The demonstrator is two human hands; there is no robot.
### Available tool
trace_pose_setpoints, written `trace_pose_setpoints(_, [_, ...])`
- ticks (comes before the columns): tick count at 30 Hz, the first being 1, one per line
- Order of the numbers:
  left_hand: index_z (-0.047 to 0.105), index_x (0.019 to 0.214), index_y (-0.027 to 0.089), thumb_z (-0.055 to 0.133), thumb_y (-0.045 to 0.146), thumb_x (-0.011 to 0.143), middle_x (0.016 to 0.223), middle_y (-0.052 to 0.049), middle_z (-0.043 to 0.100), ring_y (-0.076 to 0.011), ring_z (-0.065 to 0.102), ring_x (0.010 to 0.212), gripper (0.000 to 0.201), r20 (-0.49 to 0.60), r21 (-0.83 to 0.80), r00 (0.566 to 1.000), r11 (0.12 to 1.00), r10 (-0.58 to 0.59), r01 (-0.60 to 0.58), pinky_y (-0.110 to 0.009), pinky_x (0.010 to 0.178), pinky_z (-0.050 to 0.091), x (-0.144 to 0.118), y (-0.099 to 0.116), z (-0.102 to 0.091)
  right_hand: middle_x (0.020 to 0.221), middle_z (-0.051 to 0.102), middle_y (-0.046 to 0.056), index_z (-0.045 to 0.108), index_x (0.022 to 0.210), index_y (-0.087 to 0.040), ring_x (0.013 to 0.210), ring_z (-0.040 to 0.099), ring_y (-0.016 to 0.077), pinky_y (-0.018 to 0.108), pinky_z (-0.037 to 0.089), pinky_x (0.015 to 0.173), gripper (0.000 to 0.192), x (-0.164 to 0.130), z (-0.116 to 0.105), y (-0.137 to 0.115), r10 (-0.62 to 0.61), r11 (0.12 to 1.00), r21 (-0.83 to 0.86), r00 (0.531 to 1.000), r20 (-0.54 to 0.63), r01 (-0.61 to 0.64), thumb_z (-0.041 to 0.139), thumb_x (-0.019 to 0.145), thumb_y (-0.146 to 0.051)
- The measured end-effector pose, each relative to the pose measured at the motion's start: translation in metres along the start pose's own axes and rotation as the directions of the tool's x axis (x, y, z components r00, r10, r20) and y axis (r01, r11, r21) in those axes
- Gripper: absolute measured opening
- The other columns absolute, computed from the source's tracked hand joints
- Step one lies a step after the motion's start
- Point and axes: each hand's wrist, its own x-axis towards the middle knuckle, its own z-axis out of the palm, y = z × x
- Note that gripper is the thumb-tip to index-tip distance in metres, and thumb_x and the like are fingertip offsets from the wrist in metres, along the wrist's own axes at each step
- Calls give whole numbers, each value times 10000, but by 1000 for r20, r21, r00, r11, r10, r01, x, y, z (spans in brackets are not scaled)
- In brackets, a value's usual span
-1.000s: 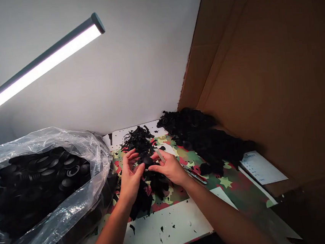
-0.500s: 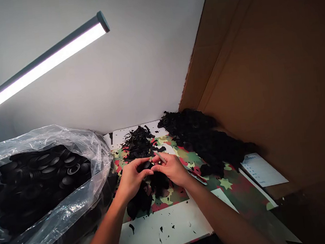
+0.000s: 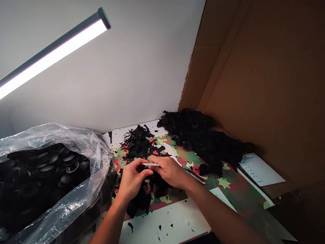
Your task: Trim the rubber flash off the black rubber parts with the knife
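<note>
My left hand (image 3: 132, 178) is closed, thumb and fingers pinched on a small black part (image 3: 143, 168) that is mostly hidden. Against it, fingertips almost meeting, my right hand (image 3: 170, 172) is closed round a thin pale stick-like tool (image 3: 151, 164). The tool lies nearly level, its tip pointing left at the black part. Below the hands, dark rubbery pieces (image 3: 140, 202) rest on a camouflage-patterned mat (image 3: 172, 199). Just past them is a heap of black scraps (image 3: 138, 141).
On the left bulges a clear plastic bag (image 3: 98, 174) of round, ribbed black parts (image 3: 46, 167). A larger black pile (image 3: 204, 133) sits back right by a cardboard wall (image 3: 261, 70). A red-handled tool (image 3: 195, 175) and a printed paper (image 3: 260, 169) lie right. A tube lamp (image 3: 44, 60) hangs above.
My right hand has turned, swinging the pale tool from pointing away and up to nearly level, tip toward my left hand. My left hand has barely moved.
</note>
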Motion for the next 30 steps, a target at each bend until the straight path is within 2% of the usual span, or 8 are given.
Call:
trace_pose_setpoints(5, [749, 743, 173, 782, 304, 660, 724, -13, 721, -163, 594, 674, 158, -89, -18, 996, 1000, -23, 22, -258, 659, 458, 0, 0, 8, 711, 613, 2, 410, 746, -237, 626, 558, 164, 247, 322, 583, 220, 0, 11, 4, -70, 995, -75, 990, -124, 61, 395, 962, -200])
trace_pose_setpoints(11, [741, 721, 186, 756, 341, 714, 668, -3, 701, -158, 590, 610, 156, -312, -40, 949, 998, 41, -56, -263, 612, 475, -9, -5, 26, 557, 451, -44, 343, 719, -251, 493, 434, 149, 261, 292, 533, 283, 7, 29, 8, 41, 996, 94, 942, -334, -10, 358, 986, -341])
trace_pose_setpoints(15, [774, 750, 189, 778, 306, 697, 785, -50, 773, -212, 692, 752, 128, -310, -68, 944, 987, 116, -144, -314, 746, 542, -14, -5, 31, 539, 373, -55, 322, 675, -253, 494, 355, 139, 273, 256, 520, 355, 13, 26, 14, 166, 984, 135, 870, -464, -115, 339, 991, -415])
trace_pose_setpoints(17, [789, 789, 194, 800, 303, 687, 885, -74, 796, -245, 716, 882, 150, -255, -92, 957, 982, 137, -165, -343, 850, 545, -12, -5, 30, 532, 366, -57, 324, 654, -251, 500, 342, 135, 274, 251, 517, 369, 15, 22, 16, 195, 979, 144, 867, -459, -144, 368, 974, -430])
trace_pose_setpoints(20, [795, 893, 194, 807, 355, 711, 955, -83, 798, -254, 716, 921, 243, -162, -126, 984, 987, 75, -96, -353, 868, 543, -4, -8, 22, 542, 398, -58, 364, 651, -245, 516, 377, 129, 261, 294, 526, 369, 15, 18, 18, 200, 970, 210, 894, -401, -123, 418, 957, -444])
trace_pose_setpoints(23, [773, 982, 189, 797, 410, 741, 999, -85, 789, -245, 711, 936, 328, -91, -174, 996, 984, 26, -41, -344, 874, 536, 3, -12, 12, 629, 525, -41, 539, 833, -225, 599, 513, 144, 263, 415, 624, 257, 11, 14, 17, 190, 934, 350, 925, -329, -68, 424, 962, -415])
trace_pose_setpoints(26, [749, 1007, 191, 795, 416, 750, 1028, -87, 778, -248, 698, 1001, 345, -94, -178, 995, 983, 28, -45, -346, 916, 520, 5, -15, 7, 770, 639, -2, 635, 995, -216, 722, 597, 161, 287, 468, 719, 252, 7, 7, 14, 152, 908, 417, 958, -242, -39, 450, 962, -385])
trace_pose_setpoints(30, [734, 1018, 204, 840, 347, 696, 1030, -71, 771, -241, 698, 991, 368, -64, -139, 998, 990, 19, -28, -342, 891, 534, 5, -14, 5, 892, 680, 23, 698, 944, -227, 744, 578, 162, 255, 439, 595, 182, 3, 3, 6, 146, 917, 395, 970, -195, -59, 628, 884, -384])
